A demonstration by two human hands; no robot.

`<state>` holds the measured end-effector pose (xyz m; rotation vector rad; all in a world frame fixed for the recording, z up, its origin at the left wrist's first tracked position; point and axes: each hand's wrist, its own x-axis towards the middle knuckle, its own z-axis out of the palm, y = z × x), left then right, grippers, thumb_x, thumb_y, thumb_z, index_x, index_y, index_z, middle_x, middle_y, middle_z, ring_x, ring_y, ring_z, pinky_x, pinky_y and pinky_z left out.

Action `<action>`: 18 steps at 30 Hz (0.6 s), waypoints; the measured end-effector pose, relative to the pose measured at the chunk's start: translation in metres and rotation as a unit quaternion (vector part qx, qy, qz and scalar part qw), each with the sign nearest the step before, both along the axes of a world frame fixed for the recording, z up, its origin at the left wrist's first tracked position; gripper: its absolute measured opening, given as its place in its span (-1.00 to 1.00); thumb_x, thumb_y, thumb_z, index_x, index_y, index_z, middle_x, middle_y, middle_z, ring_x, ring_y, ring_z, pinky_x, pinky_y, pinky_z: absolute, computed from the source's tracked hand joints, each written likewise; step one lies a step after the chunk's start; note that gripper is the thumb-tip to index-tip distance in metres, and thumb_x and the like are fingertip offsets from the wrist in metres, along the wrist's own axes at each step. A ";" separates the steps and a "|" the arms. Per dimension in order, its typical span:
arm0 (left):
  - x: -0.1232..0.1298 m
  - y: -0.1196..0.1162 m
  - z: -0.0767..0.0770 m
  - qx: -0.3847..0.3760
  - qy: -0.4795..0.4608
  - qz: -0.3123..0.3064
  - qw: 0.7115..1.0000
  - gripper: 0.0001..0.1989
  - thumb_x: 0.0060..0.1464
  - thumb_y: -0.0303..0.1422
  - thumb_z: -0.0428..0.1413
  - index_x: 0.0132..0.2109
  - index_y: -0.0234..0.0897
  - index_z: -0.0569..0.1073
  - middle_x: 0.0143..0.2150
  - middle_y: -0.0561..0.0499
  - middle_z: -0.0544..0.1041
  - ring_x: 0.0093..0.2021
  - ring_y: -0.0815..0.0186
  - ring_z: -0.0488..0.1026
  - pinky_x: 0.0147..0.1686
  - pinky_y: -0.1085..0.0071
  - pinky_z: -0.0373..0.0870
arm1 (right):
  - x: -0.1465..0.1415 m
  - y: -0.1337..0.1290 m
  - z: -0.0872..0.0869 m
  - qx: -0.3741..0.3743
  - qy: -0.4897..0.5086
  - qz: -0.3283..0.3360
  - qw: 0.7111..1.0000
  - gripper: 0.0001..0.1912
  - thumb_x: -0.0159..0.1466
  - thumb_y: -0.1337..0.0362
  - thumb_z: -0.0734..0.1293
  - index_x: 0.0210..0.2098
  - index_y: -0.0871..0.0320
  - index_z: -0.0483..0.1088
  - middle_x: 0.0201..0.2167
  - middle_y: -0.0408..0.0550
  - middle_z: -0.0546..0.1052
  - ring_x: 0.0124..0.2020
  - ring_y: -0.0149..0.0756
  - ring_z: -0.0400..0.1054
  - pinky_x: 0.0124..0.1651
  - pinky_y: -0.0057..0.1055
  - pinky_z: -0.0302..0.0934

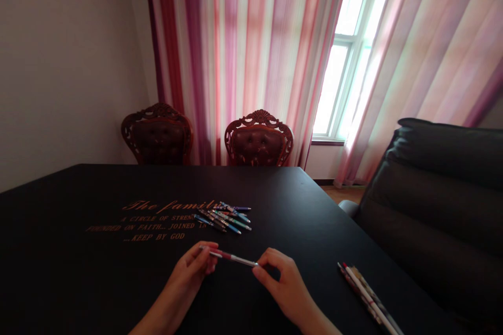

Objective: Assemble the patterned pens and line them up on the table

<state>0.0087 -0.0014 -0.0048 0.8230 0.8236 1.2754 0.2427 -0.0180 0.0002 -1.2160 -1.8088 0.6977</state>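
A pen [236, 258] with a dark red part and a silver part is held level above the black table [118, 282]. My left hand [195, 261] pinches its left end between thumb and fingers. At the silver right end, the thumb and forefinger of my right hand [279, 277] close on the pen. Beyond my hands lies a loose pile of several pens [230, 219], blue, green and dark, partly over the gold lettering [157, 237] on the table.
More pens [367, 293], one of them white, lie at the right near the table edge. Two carved wooden chairs [161, 141] [259, 144] stand beyond the far edge. A black leather chair [428, 209] is at the right.
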 end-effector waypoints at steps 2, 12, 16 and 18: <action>0.000 -0.002 0.002 0.017 0.044 0.008 0.999 -0.72 -0.04 -0.22 0.32 -0.21 -0.31 0.58 -0.35 -0.02 0.57 -0.38 0.36 0.37 -0.32 0.44 0.29 | 0.000 -0.001 0.000 0.003 -0.006 -0.008 1.000 -0.90 0.22 0.22 0.37 -0.36 0.13 0.47 -0.43 -0.14 0.46 -0.35 -0.29 0.35 -0.24 -0.39 0.18; -0.006 0.000 0.000 0.022 0.118 0.022 0.993 -0.66 -0.08 -0.17 0.32 -0.18 -0.28 0.58 -0.31 0.00 0.57 -0.31 0.29 0.41 -0.23 0.43 0.32 | -0.003 -0.004 0.009 0.065 -0.084 -0.001 0.994 -0.98 0.19 0.31 0.41 -0.35 0.08 0.49 -0.42 -0.16 0.50 -0.30 -0.29 0.35 -0.06 -0.30 0.15; -0.013 0.006 -0.004 0.048 0.181 0.011 0.982 -0.58 0.00 -0.09 0.24 -0.05 -0.24 0.54 -0.42 0.06 0.54 -0.28 0.24 0.42 -0.22 0.43 0.30 | 0.002 -0.003 0.022 0.088 -0.108 -0.030 0.990 -0.96 0.17 0.36 0.41 -0.38 0.10 0.48 -0.42 -0.18 0.50 -0.30 -0.31 0.35 -0.03 -0.30 0.15; -0.015 0.009 -0.006 0.061 0.199 0.011 0.978 -0.57 0.02 -0.07 0.22 -0.04 -0.22 0.53 -0.44 0.07 0.53 -0.31 0.23 0.42 -0.25 0.43 0.30 | 0.011 -0.004 0.030 0.097 -0.111 -0.064 0.987 -0.98 0.18 0.34 0.40 -0.38 0.10 0.48 -0.43 -0.17 0.50 -0.31 -0.30 0.35 -0.07 -0.32 0.16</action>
